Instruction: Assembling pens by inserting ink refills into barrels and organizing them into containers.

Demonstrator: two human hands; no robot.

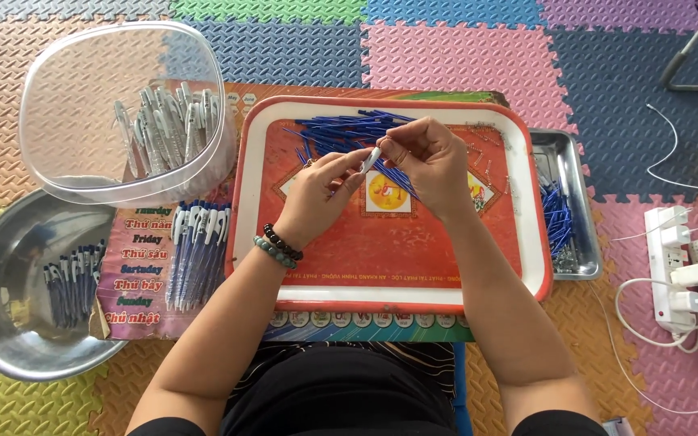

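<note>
Foam-mat floor [462, 56] under red tray [381, 242]

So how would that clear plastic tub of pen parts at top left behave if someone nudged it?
The clear plastic tub already sits tilted, leaning on the steel bowl, so it would probably rock or tip. Thin walls and few pen parts suggest it is light. The loose parts would likely slide and rattle inside.

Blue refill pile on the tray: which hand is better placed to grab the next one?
Probably the left hand: it sits nearer the blue refill pile on the tray. The right hand pinches the pen.
</note>
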